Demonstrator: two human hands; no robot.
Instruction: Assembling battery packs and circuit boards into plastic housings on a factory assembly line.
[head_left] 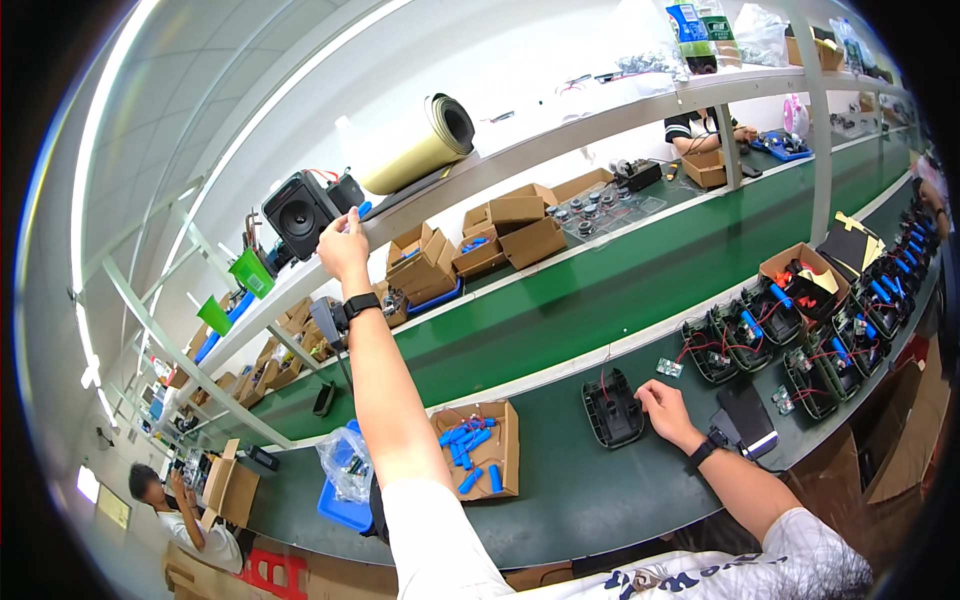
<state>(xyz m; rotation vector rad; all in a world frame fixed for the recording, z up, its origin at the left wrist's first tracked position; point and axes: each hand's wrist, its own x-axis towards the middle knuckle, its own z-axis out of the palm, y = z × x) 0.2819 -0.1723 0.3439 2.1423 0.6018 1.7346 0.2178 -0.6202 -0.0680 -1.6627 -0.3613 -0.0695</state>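
My left hand (343, 245) reaches far up to the shelf beside a black speaker (299, 214). Its fingers are pinched, and a small blue piece (365, 209) shows at their tips; its kind is too small to make out. Low on the bench, my right hand (665, 410) has its fingers closed at the right edge of an open black plastic housing (613, 408), which lies on the dark bench top. A cardboard box (510, 450) with several blue cylindrical battery cells (465, 445) stands left of the housing.
Several wired black housings (745, 335) with blue cells crowd the right. A green circuit board (670, 368) and a black phone-like slab (748, 415) lie near my right hand. A blue tray (345, 508) sits left. Beyond runs a green conveyor belt (560, 300); co-workers (195, 525) sit farther off.
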